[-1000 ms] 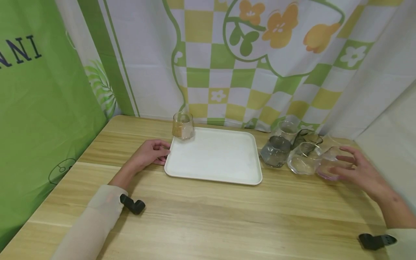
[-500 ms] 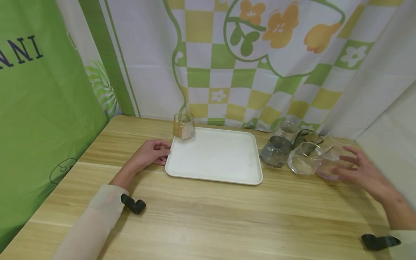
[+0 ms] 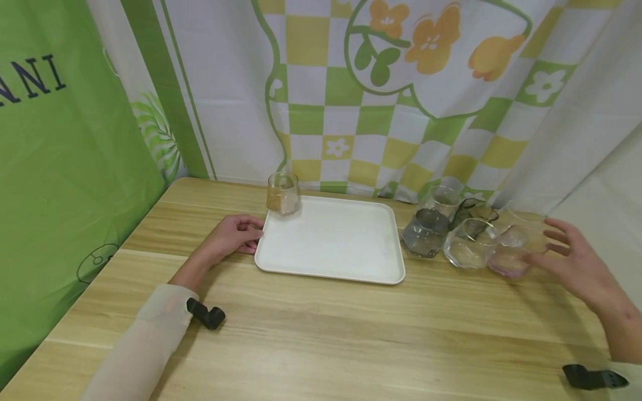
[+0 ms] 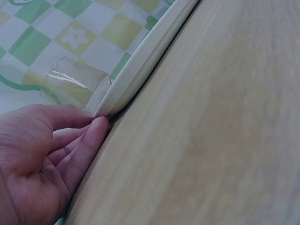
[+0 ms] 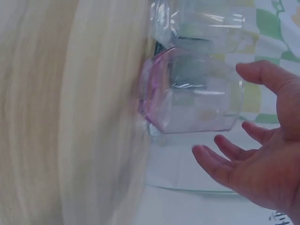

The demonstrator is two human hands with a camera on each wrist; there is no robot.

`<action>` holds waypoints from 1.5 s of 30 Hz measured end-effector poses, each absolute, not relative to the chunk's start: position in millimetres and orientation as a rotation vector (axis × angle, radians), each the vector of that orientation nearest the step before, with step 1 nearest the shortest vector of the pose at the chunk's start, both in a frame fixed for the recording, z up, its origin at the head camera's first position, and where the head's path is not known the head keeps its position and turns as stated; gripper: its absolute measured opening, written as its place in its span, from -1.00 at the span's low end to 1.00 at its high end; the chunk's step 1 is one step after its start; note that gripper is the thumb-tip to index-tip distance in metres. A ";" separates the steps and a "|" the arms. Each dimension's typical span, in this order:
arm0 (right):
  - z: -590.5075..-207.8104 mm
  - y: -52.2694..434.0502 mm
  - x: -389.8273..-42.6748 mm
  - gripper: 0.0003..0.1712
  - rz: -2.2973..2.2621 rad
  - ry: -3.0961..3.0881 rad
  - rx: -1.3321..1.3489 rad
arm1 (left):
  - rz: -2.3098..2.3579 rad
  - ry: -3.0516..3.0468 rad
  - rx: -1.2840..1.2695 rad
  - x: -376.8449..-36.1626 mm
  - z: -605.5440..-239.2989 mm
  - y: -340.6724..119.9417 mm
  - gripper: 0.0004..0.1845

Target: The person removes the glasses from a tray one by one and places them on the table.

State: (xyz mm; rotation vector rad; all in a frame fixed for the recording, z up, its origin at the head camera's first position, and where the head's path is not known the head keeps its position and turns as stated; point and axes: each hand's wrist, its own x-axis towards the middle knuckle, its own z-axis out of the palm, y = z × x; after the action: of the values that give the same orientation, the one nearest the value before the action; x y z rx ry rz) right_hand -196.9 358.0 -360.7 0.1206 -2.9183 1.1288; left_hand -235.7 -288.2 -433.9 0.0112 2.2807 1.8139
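Observation:
A white tray lies on the wooden table, with an amber glass on its far left corner. My left hand rests on the table, its loosely curled fingertips touching the tray's left rim. At the right stands a cluster of glasses: a grey one, a clear one and a pink-tinted one. My right hand hovers just right of the pink glass, fingers spread and apart from it.
Two more glasses stand behind the cluster near the checked curtain. A green banner hangs along the table's left side. The table's right edge runs close behind my right hand.
My right hand has drawn back to the right, off the pink glass it was around, and its fingers have spread. The left hand and tray have not moved.

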 end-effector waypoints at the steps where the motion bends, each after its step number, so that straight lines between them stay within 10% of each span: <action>1: -358.9 355.6 -195.7 0.08 1.099 -2.899 0.107 | 1.814 2.281 0.012 -235.5 -433.8 -288.1 -0.62; 21: -331.5 277.6 -181.3 -0.36 1.211 -2.485 0.360 | 1.817 2.291 0.008 -234.5 -434.5 -289.1 -0.61; 45: -349.7 171.3 -207.1 -0.38 1.220 -2.543 0.874 | 1.806 2.301 -0.013 -234.1 -434.0 -285.8 -0.60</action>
State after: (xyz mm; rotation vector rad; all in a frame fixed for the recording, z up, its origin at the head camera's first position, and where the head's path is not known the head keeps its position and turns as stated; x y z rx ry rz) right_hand -207.1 171.3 -349.7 0.8735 -2.5435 1.2203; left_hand -234.1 -285.8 -434.0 -0.0128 2.3008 1.8060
